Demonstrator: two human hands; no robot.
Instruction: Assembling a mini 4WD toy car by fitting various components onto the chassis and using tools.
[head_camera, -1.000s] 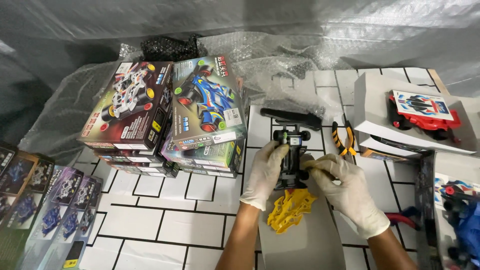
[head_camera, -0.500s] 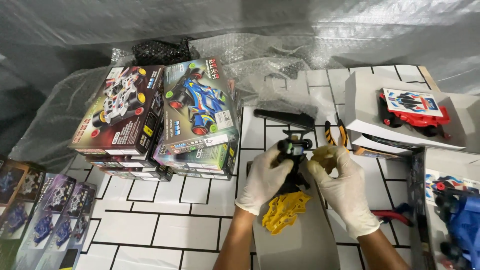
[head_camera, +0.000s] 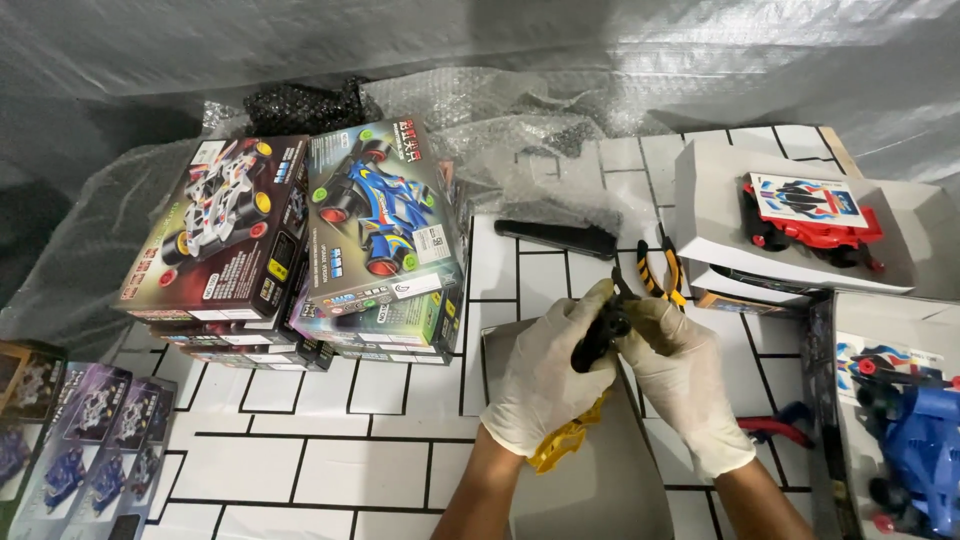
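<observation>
at the far left edge, lay flat toy car boxes in purple and dark tones (head_camera: 75, 430) on the white tiled surface (head_camera: 330, 460). right of them, stood two stacks of toy car kit boxes: the left stack topped by a box with a white car picture (head_camera: 215, 235), the right stack topped by a box with a blue car picture (head_camera: 385, 220). behind the stacks, bunched black mesh (head_camera: 300, 105) and clear bubble wrap (head_camera: 500, 120). in the middle, lay a black flat tool (head_camera: 558, 237) on the tiles, with yellow-handled pliers (head_camera: 660, 272) just beside it to the right. below these, held above a grey sheet (head_camera: 590, 480), was the black toy car chassis (head_camera: 600, 338), tilted on edge and gripped between both gloved hands: left hand (head_camera: 545, 385) closed around its lower side, right hand (head_camera: 685, 385) closed on its upper end. under the left hand, peeked a yellow plastic part (head_camera: 565, 440), touching the sheet. further right, sat a red toy car (head_camera: 815, 225) on an open white box (head_camera: 720, 200). lower right, lay a red-and-blue handled tool (head_camera: 780, 425) and a blue toy car (head_camera: 920, 450) in a box at the edge.
</observation>
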